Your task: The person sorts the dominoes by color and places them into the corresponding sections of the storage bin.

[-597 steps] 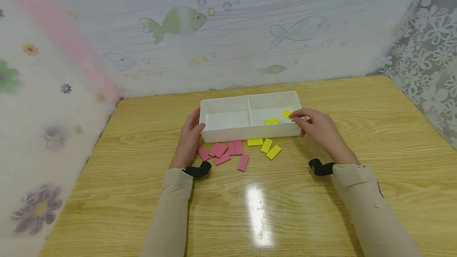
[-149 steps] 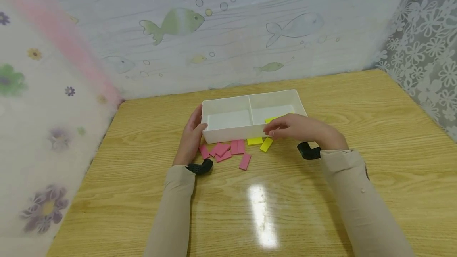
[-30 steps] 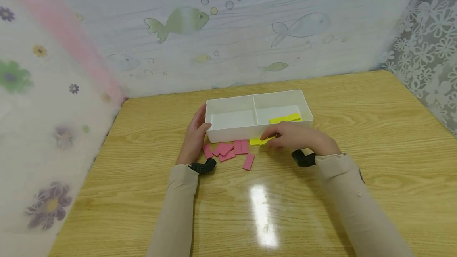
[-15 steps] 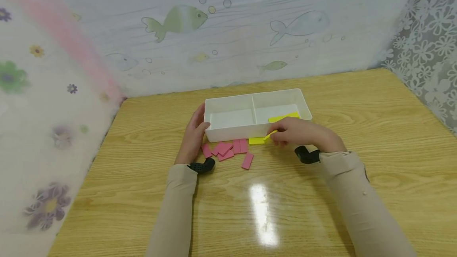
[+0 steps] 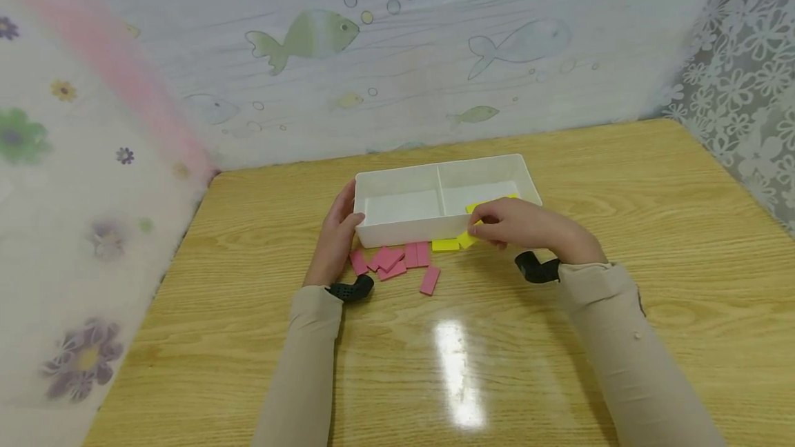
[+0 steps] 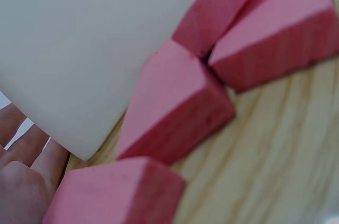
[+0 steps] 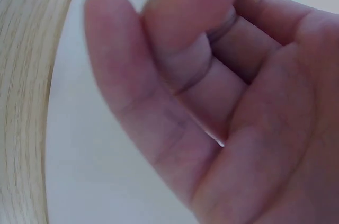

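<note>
One small yellow rectangular block (image 5: 467, 239), light and stiff by my guess, sits pinched at its end in my right hand (image 5: 522, 225) beside the white divided plastic tray (image 5: 397, 233), on the wooden bench (image 5: 621, 226); my left hand (image 5: 335, 240) rests flat-fingered against the tray's end.

- The right hand (image 5: 522, 226) covers most of the yellow tile (image 5: 467, 239) at the tray (image 5: 397, 234) front wall, and its grip on the tile cannot be told.
- The same hand hides part of the yellow tiles (image 5: 475, 206) inside the tray.
- Right wrist view: curled fingers (image 7: 175, 75) fill it, blurred.
- Left wrist view: pink tiles (image 6: 175, 107) blurred and cut by the edges.
</note>
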